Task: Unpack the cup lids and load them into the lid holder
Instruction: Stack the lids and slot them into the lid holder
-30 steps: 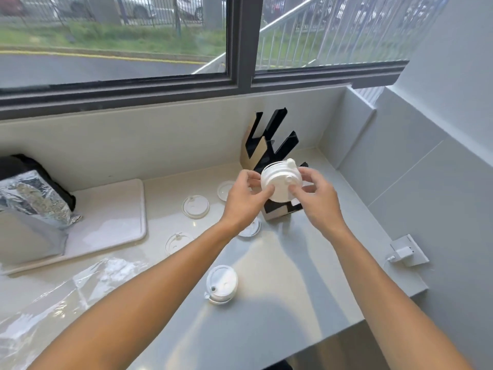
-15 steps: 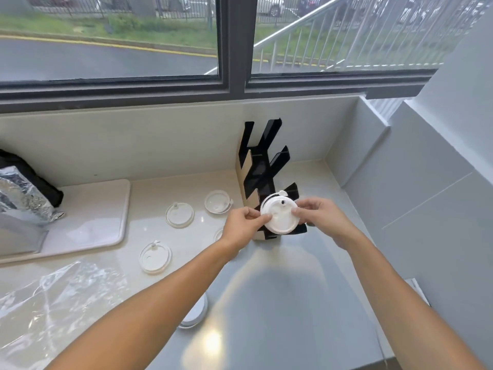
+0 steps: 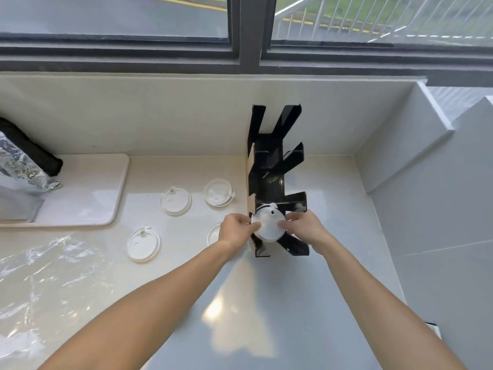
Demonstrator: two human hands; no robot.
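Both hands, left hand [image 3: 234, 227] and right hand [image 3: 304, 227], have lowered the stack of lids [image 3: 267, 226] into the lid holder [image 3: 277, 166]'s bottom slot, fingers pinching its edges; loading has begun.

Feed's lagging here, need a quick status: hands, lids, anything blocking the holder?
Left hand and right hand both grip the lid stack, at the lid holder's lowest slot. Four loose lids on the counter, nearest beside the left hand. Nothing blocking.
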